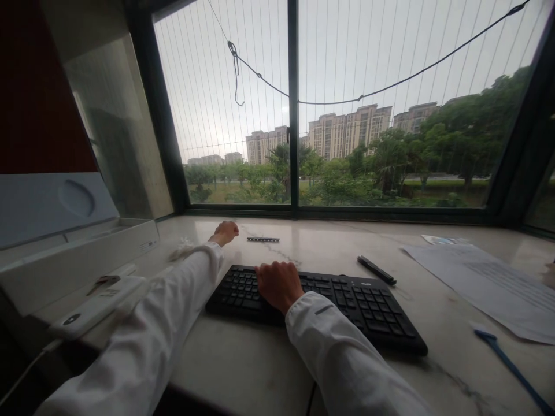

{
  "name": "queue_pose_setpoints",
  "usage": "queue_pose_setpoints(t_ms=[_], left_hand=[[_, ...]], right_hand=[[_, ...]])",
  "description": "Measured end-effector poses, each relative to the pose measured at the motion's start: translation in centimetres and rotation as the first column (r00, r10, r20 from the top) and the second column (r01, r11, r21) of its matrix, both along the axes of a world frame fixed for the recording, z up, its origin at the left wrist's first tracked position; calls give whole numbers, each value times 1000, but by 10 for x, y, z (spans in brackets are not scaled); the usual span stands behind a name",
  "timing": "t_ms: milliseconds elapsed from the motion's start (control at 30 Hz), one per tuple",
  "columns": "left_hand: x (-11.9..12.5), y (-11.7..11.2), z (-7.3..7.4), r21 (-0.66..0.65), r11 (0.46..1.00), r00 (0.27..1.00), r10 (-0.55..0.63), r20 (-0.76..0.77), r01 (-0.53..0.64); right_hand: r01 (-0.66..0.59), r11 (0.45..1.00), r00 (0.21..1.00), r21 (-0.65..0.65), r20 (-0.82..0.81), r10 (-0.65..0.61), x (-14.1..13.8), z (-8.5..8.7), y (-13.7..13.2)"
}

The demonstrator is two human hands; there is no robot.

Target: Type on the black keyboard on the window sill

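A black keyboard (381, 312) lies at a slant on the marble-patterned counter. My right hand (280, 284) rests over its left half with the fingers curled in; whatever they hold is hidden beneath the hand. My left hand (224, 233) is farther forward, beyond the keyboard's left back corner, closed, its fingertips out of sight. Just right of it lies a narrow dark strip (263, 239) with a row of light dots. Behind the keyboard's right part lies a slim black pen-like object (376, 270).
Printed papers (481, 283) and a blue long-handled tool (511, 364) lie on the right. At left are a white open box (78, 251), a white elongated device (97, 306) and a crumpled clear wrapper (182, 249). A window (293, 115) rises behind the counter.
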State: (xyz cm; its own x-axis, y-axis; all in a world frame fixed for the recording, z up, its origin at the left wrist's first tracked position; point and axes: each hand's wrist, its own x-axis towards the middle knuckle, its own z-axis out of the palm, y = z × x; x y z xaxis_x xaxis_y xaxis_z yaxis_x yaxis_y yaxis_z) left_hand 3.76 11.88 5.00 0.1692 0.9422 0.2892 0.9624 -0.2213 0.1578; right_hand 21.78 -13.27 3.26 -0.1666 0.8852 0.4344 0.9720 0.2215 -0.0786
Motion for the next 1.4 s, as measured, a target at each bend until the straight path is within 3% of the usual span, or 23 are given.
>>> queue_pose_setpoints(t_ms=[100,233,333,433,567,767,1400], left_hand=[[-5,-26,17,24,998,996,-61,58,59],[-6,-75,35,5,958,927,-278,253,286],[-5,-107,35,-24,888,838,-424,343,459],[-6,-122,22,-89,800,759,-520,392,594],[-11,-122,6,-182,723,720,-560,409,666],[-11,-122,3,-199,666,683,-623,381,719],[-1,-130,6,-182,663,685,-679,264,727]], right_hand=[[14,1000,1000,-27,24,-13,-1,4,-3],[41,999,998,-36,53,-39,-1,7,-6],[83,995,994,-57,80,-78,-2,7,-7],[101,991,990,-87,107,-92,-4,7,-7],[119,987,985,-111,142,-102,-6,6,-6],[152,981,975,-118,180,-129,-7,4,-4],[131,985,980,-112,166,-111,-7,3,-4]])
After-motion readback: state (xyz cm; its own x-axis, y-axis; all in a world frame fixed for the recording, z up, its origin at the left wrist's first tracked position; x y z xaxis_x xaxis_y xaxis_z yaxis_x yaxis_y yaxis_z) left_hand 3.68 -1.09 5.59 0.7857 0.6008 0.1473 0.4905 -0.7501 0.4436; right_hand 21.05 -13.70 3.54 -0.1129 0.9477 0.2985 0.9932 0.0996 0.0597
